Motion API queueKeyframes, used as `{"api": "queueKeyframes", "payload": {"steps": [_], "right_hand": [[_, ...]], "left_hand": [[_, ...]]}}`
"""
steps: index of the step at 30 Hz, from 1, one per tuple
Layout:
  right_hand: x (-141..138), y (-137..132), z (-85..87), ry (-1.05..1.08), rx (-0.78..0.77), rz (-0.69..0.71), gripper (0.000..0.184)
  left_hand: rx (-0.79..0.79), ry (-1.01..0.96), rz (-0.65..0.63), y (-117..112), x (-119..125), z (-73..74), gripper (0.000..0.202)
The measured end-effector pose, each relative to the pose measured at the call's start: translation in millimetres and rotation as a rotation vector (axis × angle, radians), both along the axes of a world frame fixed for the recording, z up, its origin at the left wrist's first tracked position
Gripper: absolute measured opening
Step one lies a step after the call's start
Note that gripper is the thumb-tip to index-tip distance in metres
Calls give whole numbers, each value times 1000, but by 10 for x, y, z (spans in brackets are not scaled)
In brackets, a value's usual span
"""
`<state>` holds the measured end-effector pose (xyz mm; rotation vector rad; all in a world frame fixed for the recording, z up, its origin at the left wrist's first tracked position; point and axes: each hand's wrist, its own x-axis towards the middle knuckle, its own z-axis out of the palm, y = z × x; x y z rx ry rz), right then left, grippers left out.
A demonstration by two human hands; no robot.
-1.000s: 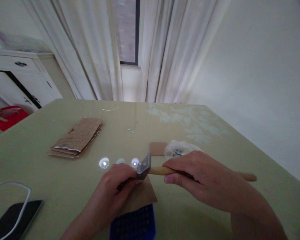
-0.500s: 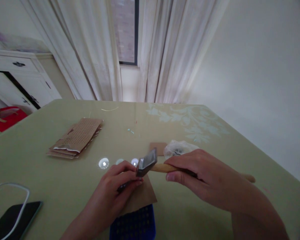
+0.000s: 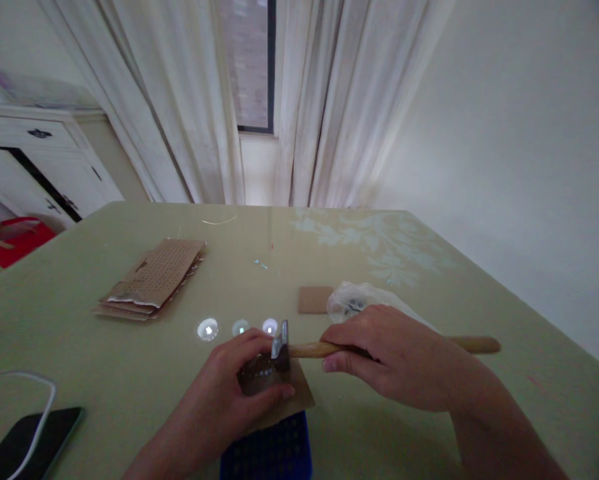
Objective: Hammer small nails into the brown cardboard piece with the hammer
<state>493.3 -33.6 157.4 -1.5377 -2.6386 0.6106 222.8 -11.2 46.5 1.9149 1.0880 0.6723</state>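
My right hand [image 3: 394,357] is closed around the wooden handle of a hammer [image 3: 316,349], which lies roughly level. The metal hammer head is beside my left fingertips, over a piece of brown cardboard [image 3: 302,387]. My left hand [image 3: 229,377] grips the cardboard, its thumb laid across the near side and its fingers bent at the far side. Between thumb and fingers shows a dark patch with small pale dots [image 3: 264,372]; what it is I cannot make out. Under the cardboard's near edge is a blue basket [image 3: 269,450] with a pattern of holes, partly covered.
A stack of brown perforated cardboard [image 3: 154,277] lies at the left. A small cardboard piece [image 3: 314,300] and a clear plastic bag [image 3: 352,298] are beyond my right hand. A phone [image 3: 34,440] with a white cable [image 3: 49,400] sits at the near left of the table [image 3: 379,440].
The hammer head has turned more upright and shifted slightly left and down, with my right hand following. My left thumb and fingers have spread from a pinch, showing the dotted dark patch.
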Motion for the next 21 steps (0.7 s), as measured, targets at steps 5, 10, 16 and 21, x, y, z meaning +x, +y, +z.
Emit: {"api": "queueKeyframes", "payload": {"steps": [5,10,16,21], "right_hand": [[-43,18,-24,34,8,-22,30],[-58,39,-38,-15,-3,-10,30],[-99,25,-39,10,-26,6,30],[-174,19,-41,6,-8,15,30]], "left_hand": [[-76,49,30,1,18,13,19],[-111,65,38,11,25,2,19],[-160,31,30,20,37,34,24],[-204,-30,32,26,28,23,31]]}}
